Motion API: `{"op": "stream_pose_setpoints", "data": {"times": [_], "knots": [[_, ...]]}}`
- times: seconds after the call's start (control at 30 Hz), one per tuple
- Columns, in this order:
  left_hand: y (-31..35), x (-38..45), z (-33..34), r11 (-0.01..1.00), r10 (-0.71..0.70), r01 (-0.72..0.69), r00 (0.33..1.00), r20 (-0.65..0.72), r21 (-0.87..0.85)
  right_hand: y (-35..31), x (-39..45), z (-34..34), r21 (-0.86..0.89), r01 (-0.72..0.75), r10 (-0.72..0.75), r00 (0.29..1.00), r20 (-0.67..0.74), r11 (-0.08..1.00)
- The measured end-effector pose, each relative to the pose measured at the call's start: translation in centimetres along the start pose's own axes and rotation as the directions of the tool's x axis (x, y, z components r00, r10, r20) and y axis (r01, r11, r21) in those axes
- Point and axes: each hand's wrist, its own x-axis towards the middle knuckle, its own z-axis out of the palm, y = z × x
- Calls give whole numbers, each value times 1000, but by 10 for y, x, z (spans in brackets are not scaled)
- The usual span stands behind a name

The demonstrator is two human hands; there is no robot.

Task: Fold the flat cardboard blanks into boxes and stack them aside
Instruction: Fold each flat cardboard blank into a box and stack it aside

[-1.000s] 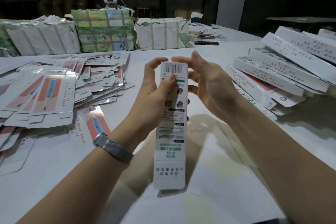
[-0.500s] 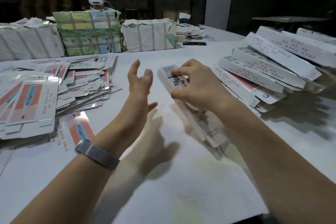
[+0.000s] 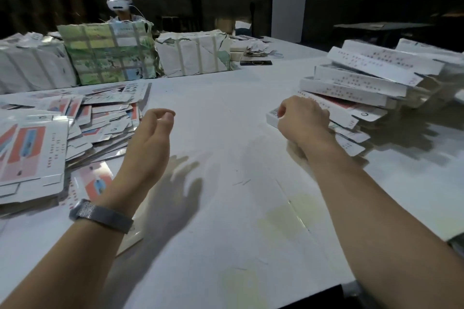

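I see flat blanks (image 3: pixel 32 148) heaped far left on the table (image 3: pixel 226 233), wrapped bundles (image 3: pixel 108 52) behind them, a person in a headset (image 3: pixel 119 5) past those. Left hand (image 3: pixel 150 140) hangs over the table, fingers loosely curled, holding nothing. Right hand (image 3: pixel 302 118) grips the folded box (image 3: pixel 272 116) at the foot of the stack (image 3: pixel 364 83), which blocks the far right. Half a second ago the box was mid-table; now it touches the stack.
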Motion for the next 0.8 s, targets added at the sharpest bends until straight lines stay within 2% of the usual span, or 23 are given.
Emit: {"op": "stream_pose_setpoints", "data": {"times": [0.07, 0.1, 0.17, 0.2, 0.23, 0.3, 0.37, 0.47, 0.6, 0.7, 0.8], "knots": [[-5, 4, -6, 966, 5, -12, 1000, 27, 258, -2, -1, 1, 60, 53, -51, 998, -22, 997], [-8, 6, -9, 898, -28, 1, 998, 55, 440, -4, -2, 2, 115, 89, -86, 996, -35, 989], [-14, 9, -19, 662, -112, 38, 992, 49, 748, -13, -7, 1, 251, 183, -174, 983, -54, 950], [-16, 10, -25, 570, -123, 65, 992, 6, 819, -18, -11, 1, 316, 241, -234, 970, -60, 918], [-18, 12, -33, 521, -117, 99, 992, -44, 848, -24, -16, 2, 372, 297, -295, 953, -65, 879], [-23, 17, -50, 490, -130, 197, 980, -152, 849, -35, -26, 3, 437, 395, -407, 911, -71, 808], [-29, 20, -65, 433, -226, 306, 947, -227, 848, -42, -35, 6, 468, 456, -486, 871, -62, 757], [-34, 19, -73, 371, -346, 353, 911, -225, 859, -47, -44, 9, 507, 483, -546, 837, -29, 714], [-33, 21, -71, 397, -176, 211, 973, -151, 893, -51, -49, 14, 532, 499, -584, 812, -11, 684], [-33, 18, -70, 479, -96, 183, 983, -156, 859, -53, -50, 17, 533, 508, -596, 803, -8, 677], [-27, 17, -69, 507, 12, 115, 990, -141, 854, -53, -52, 19, 538, 516, -605, 796, -15, 666]]}}
